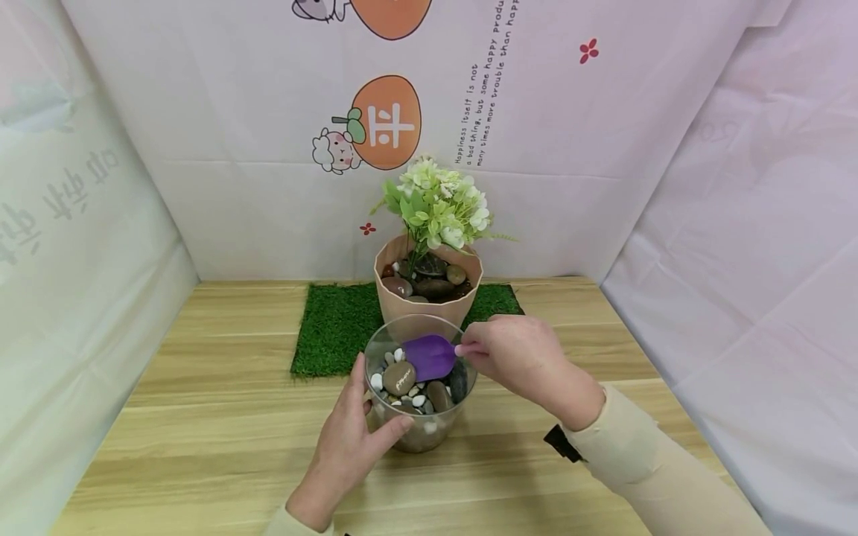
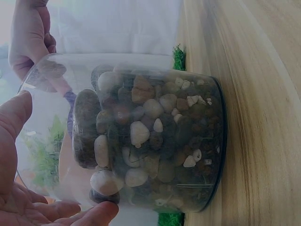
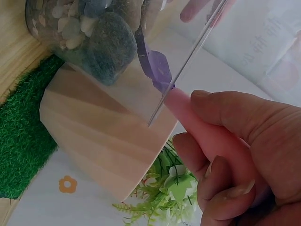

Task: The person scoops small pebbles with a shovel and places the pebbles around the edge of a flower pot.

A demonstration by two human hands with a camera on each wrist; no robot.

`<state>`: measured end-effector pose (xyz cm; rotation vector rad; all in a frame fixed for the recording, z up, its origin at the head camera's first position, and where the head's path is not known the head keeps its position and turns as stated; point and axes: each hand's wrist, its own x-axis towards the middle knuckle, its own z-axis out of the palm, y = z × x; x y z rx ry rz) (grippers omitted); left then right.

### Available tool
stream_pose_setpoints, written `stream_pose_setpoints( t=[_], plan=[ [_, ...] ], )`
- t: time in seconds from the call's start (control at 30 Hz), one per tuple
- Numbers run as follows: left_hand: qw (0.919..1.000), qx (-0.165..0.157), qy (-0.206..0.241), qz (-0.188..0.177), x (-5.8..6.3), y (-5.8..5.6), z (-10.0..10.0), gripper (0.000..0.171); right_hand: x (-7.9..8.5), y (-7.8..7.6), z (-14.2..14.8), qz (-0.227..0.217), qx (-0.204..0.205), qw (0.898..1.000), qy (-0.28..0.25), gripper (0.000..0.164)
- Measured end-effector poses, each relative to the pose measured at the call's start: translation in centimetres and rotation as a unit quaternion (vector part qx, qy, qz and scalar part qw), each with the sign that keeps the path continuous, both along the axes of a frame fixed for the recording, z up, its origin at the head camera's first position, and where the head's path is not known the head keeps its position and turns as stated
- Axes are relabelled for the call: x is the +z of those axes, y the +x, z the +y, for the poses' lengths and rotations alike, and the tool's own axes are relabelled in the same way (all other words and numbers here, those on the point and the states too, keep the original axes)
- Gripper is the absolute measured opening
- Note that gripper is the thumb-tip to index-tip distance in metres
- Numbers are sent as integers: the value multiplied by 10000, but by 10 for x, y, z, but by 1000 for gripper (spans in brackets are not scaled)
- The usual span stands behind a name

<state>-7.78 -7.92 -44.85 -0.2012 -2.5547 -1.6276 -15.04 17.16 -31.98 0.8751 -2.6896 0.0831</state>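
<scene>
My right hand [image 1: 516,361] grips the pink handle [image 3: 207,127] of a small garden trowel, its fingers wrapped round it. The purple blade [image 1: 431,357] reaches down inside a clear plastic container [image 2: 51,84] and lies against the pebbles. Smooth stones fill the container's lower part, among them a brown stone with white lettering [image 1: 399,378], a dark grey stone [image 3: 110,47] and small white pebbles. With thumb and fingers on either side, my left hand [image 1: 351,432] holds the container near its rim. The container stands upright on the wooden table.
Just behind the container, a beige flowerpot [image 1: 429,307] with stones and white-green flowers [image 1: 442,205] stands on a green artificial grass mat [image 1: 335,327]. The wooden tabletop [image 1: 201,417] extends to both sides. White printed cloth [image 1: 268,208] walls off the back and sides.
</scene>
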Motion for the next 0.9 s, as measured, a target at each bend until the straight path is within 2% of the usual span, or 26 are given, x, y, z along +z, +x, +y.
stream_pose_setpoints(
  t=[0.27, 0.63, 0.9],
  plan=[
    [10000, -3, -57, -1, 0, 0, 0, 118, -1, -1, 3, -337, -32, 9994, -71, 10],
    [10000, -23, -70, 20, 1, 0, 0, 119, -2, -5, 8, -745, -32, 9972, -102, 16],
    [10000, -33, -53, -33, 2, 0, 0, 118, -5, -5, 8, -1210, -136, 9921, -285, 18]
  ],
)
